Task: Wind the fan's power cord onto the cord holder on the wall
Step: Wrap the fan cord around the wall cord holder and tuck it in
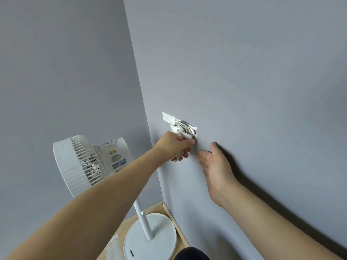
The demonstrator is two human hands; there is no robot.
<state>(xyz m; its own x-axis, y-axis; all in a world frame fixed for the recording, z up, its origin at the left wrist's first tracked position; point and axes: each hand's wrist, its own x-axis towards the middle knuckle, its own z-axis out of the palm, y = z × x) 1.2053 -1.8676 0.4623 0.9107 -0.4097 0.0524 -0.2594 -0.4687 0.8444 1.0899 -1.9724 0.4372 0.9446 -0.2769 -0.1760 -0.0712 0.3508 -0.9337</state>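
Note:
A white cord holder (175, 129) is stuck on the grey wall beside a white wall plate (168, 117). Several turns of the white power cord (183, 127) lie coiled on the holder. My left hand (173, 147) is right below the holder, fingers closed on the cord's end, whose plug (180, 156) pokes out under the fist. My right hand (216, 166) hovers open just right of it, palm toward the wall, holding nothing. The white pedestal fan (80, 164) stands at the lower left in the corner.
The fan's round base (155, 239) and thin pole (143, 218) stand on a light wooden floor close to the wall. Two grey walls meet in a corner behind the fan. A dark shape (191, 254) shows at the bottom edge.

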